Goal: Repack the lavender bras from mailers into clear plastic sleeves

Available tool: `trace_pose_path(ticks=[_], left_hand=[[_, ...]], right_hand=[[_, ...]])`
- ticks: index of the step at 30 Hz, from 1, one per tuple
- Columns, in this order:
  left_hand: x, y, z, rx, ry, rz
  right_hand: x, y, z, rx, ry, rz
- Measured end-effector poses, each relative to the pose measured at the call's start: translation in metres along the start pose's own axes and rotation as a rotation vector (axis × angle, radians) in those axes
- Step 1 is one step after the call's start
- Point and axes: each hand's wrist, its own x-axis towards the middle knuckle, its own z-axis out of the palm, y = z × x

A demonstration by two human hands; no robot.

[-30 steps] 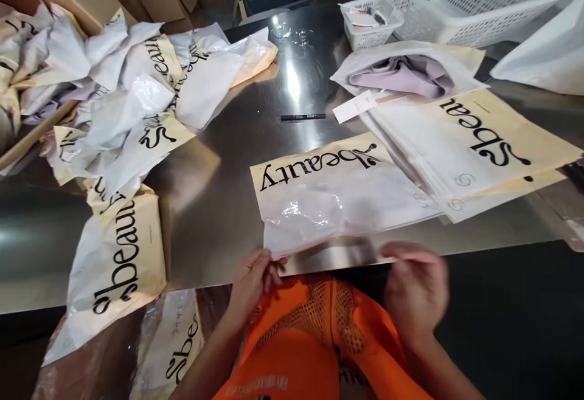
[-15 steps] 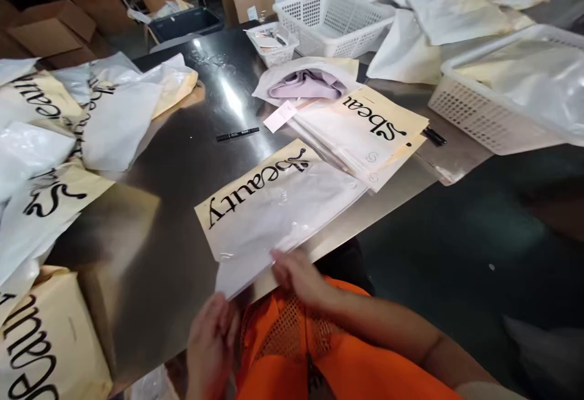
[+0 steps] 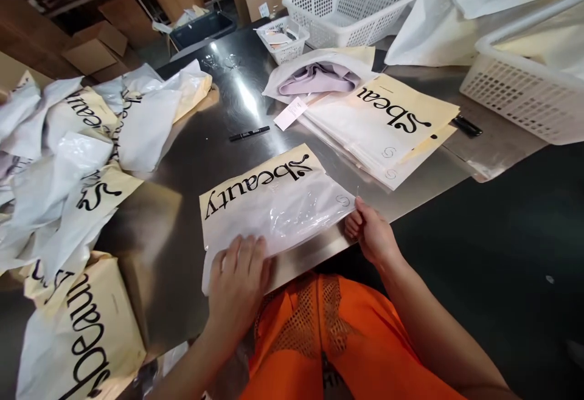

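A flat plastic packaging bag with a cream strip and black "beauty" lettering lies on the metal table in front of me. My left hand rests on its near left part, palm down, with the fingers extended over the plastic. At the bag's right corner, close to the handwritten mark, my right hand pinches the edge. Beyond it lies a stack of similar bags. Behind the stack, an opened bag shows folded lilac fabric, with a small pink-white card beside it.
A black marker lies on the metal table. Filled bags pile up on the left. White plastic baskets stand at the back, another basket at the right. Dark objects sit by the stack.
My right hand has moved right along the bag's near edge to its corner. My left hand has come up from the lower left corner onto the bag. The camera view has shifted.
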Motion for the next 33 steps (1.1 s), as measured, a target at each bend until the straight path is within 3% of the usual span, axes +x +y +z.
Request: trace_pose_path(ticks=[4,8,13,17,19,22,27,30,33], left_hand=[[0.029,0.009,-0.007,0.142,-0.193,0.127],[0.043,0.023,-0.006,0.34,-0.288,0.303],[0.048,0.029,0.0,0.51,-0.379,0.288],[0.068,0.021,-0.022,0.427,-0.409,0.262],[0.082,0.018,-0.037,0.342,-0.376,0.274],[0.099,0.018,-0.058,0.277,-0.221,0.316],[0.109,0.021,-0.08,0.397,-0.037,0.333],[0.109,0.021,-0.085,0.443,-0.025,0.286],[0.109,0.018,-0.086,0.444,-0.025,0.217]], right_hand=[[0.003,0.0,-0.008,0.016,-0.035,0.009],[0.004,0.002,-0.01,0.046,0.007,0.002],[0.004,0.001,-0.007,-0.004,0.022,0.005],[-0.004,0.011,-0.007,-0.144,0.027,-0.132],[-0.01,0.019,-0.004,-0.323,0.024,-0.309],[-0.016,0.027,0.003,-0.617,0.046,-0.535],[-0.011,0.025,0.002,-0.774,0.172,-0.613],[-0.008,0.024,-0.008,-0.928,0.221,-0.64],[-0.013,0.022,-0.014,-1.237,0.325,-0.787]])
